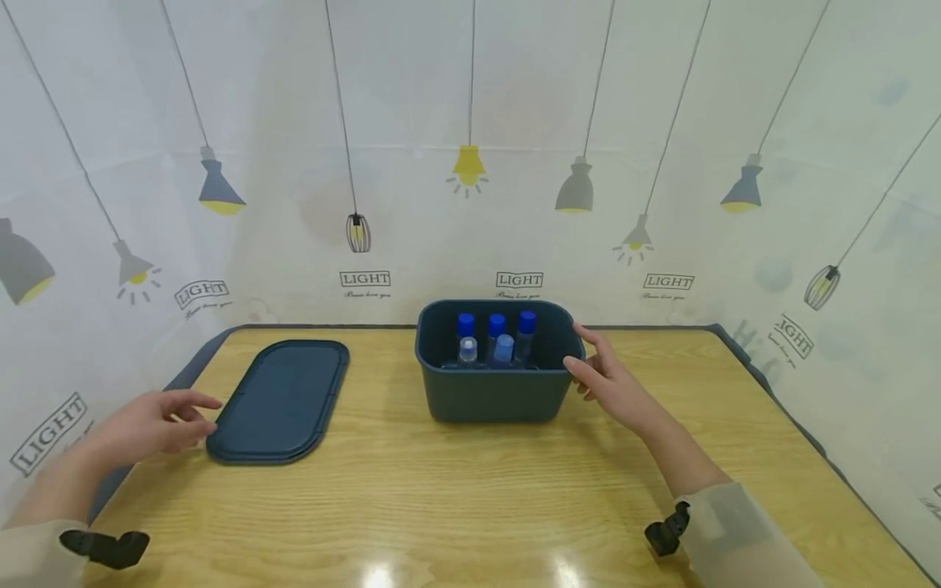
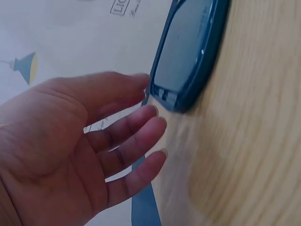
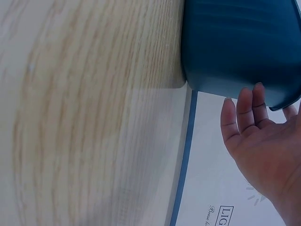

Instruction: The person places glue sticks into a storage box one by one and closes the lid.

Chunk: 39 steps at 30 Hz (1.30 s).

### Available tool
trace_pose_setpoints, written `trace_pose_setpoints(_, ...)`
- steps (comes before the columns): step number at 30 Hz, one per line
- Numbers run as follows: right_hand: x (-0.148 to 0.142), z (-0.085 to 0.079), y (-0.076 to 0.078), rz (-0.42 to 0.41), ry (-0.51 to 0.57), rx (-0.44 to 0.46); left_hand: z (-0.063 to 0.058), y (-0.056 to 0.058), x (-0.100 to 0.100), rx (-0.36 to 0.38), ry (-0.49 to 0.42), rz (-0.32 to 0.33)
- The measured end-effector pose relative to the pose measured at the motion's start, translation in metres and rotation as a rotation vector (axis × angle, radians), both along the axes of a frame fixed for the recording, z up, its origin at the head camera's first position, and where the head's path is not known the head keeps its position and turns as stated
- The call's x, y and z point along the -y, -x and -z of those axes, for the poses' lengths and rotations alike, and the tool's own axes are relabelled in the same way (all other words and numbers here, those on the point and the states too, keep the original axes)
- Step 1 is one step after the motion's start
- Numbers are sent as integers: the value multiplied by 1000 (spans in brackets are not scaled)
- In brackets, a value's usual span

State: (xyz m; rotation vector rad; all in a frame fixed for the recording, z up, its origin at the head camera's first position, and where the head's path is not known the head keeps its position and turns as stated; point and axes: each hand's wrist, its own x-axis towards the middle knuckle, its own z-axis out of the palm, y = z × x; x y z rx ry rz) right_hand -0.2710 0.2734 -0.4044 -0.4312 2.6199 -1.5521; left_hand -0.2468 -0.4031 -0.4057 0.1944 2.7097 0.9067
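Note:
A dark blue bin (image 1: 496, 398) stands upright on the table with its top uncovered. Inside it are several small clear bottles, three with dark blue caps (image 1: 497, 324), one with a lighter blue cap (image 1: 504, 346) and one with a clear-looking cap (image 1: 468, 346). My right hand (image 1: 606, 380) is at the bin's right end, fingers extended by the rim and outer wall; firm contact is hard to tell. A flat dark blue lid (image 1: 283, 400) lies to the left. Beside its near left edge is my left hand (image 1: 158, 420), fingers loosely bent, thumb and forefinger apart at the lid's corner (image 2: 176, 101).
The wooden table (image 1: 412, 498) has a dark blue border (image 1: 198, 359) along its edges. Behind it and at both sides hangs a pale sheet (image 1: 412, 98) printed with lamps. Each sleeve carries a black clip (image 1: 666, 531) near the wrist.

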Motion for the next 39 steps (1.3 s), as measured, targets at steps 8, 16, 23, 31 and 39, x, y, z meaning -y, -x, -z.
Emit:
trace_pose_setpoints(8, 0, 0, 1, 6, 10, 8, 10, 0, 16, 43, 26, -11)
trace_pose_setpoints(16, -1, 4, 1, 15, 18, -7, 19, 8, 11, 19, 44, -13)
trace_pose_setpoints(23, 1, 3, 0, 13, 18, -18, 25, 11, 8, -9, 60, -14)
trace_pose_setpoints(31, 1, 3, 0, 12, 20, -11, 33, 11, 4, -54, 38, -77)
trace_pose_setpoints(39, 1, 8, 1, 17, 23, -9, 36, 11, -2, -94, 53, -119)
